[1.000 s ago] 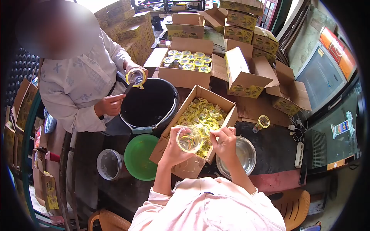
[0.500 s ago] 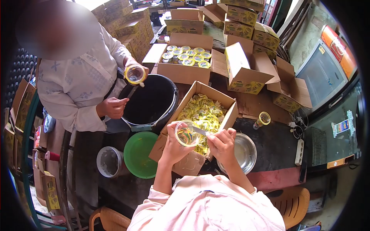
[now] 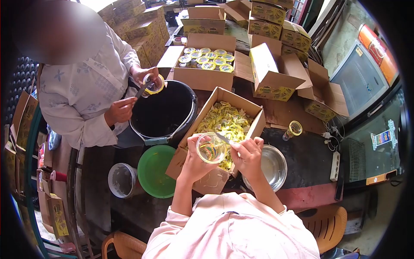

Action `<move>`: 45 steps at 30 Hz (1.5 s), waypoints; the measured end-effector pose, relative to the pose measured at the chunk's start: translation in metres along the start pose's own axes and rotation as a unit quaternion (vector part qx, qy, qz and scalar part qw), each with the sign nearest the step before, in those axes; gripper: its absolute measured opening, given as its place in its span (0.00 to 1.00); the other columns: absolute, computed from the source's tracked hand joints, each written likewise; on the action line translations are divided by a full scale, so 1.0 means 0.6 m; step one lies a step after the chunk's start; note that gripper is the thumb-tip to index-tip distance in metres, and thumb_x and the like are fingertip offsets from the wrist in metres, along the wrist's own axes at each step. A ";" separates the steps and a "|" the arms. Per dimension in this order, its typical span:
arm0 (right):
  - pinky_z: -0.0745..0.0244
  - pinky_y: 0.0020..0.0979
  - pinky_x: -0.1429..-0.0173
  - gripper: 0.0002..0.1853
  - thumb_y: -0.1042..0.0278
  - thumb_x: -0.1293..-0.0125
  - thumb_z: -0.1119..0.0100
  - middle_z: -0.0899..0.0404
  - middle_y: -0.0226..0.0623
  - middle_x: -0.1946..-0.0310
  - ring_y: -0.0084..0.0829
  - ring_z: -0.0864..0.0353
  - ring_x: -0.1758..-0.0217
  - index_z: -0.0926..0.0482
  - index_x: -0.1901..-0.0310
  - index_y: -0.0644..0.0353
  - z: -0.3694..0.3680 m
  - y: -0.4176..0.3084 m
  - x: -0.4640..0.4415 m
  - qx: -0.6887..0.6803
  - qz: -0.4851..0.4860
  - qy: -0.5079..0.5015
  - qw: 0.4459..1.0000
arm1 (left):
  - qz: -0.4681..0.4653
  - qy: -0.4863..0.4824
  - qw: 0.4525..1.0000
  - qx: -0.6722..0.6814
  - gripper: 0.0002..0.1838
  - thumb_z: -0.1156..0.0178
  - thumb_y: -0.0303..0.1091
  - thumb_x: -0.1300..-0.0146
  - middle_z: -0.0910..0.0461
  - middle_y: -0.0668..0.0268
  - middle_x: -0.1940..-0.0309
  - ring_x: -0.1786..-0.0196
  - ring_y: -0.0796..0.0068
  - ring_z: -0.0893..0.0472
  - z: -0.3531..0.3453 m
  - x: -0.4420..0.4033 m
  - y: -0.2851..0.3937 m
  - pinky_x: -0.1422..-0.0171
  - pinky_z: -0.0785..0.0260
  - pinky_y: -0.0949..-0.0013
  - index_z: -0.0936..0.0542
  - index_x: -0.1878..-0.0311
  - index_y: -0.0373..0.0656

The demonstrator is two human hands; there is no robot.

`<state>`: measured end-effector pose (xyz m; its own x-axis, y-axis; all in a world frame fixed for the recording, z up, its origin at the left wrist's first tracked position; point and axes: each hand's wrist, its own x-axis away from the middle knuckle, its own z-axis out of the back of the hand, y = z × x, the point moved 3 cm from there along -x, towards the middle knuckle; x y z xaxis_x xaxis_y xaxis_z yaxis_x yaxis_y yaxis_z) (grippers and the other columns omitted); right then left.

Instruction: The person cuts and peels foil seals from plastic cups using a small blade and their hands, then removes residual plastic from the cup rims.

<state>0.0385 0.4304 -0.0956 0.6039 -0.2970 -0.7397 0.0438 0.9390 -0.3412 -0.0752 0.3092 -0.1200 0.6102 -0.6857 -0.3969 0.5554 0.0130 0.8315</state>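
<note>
My left hand is wrapped round a clear plastic cup, its round mouth tilted up toward me. Between the fingers and thumb of my right hand is a small knife, whose blade points left at the upper right of the cup's rim. Both hands are over the near end of an open cardboard box full of yellow and clear plastic scraps. The right forearm passes over a shiny metal bowl.
At left, a co-worker holds another cup and a knife over a black bucket. A green basin and a grey-white tub are nearer. Behind stands a carton of lidded cups; one cup stands right.
My knife blade has shifted from across the cup's mouth up to its upper right rim. The co-worker's knife has come up to their cup, which has turned.
</note>
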 end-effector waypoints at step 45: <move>0.32 0.28 0.66 0.06 0.76 0.51 0.35 0.23 0.33 0.80 0.26 0.23 0.77 0.23 0.72 0.60 -0.028 -0.026 0.021 -0.232 -0.252 0.142 0.929 | 0.034 0.004 0.997 0.064 0.30 0.39 0.33 0.42 0.47 0.59 0.43 0.37 0.66 0.43 -0.018 0.031 0.016 0.34 0.46 0.68 0.40 0.40 0.34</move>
<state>0.0317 0.4092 -0.1093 0.3617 -0.7744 -0.5191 -0.1235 0.5121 -0.8500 -0.0521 0.3045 -0.1237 0.6490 -0.6806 -0.3399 0.4352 -0.0343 0.8997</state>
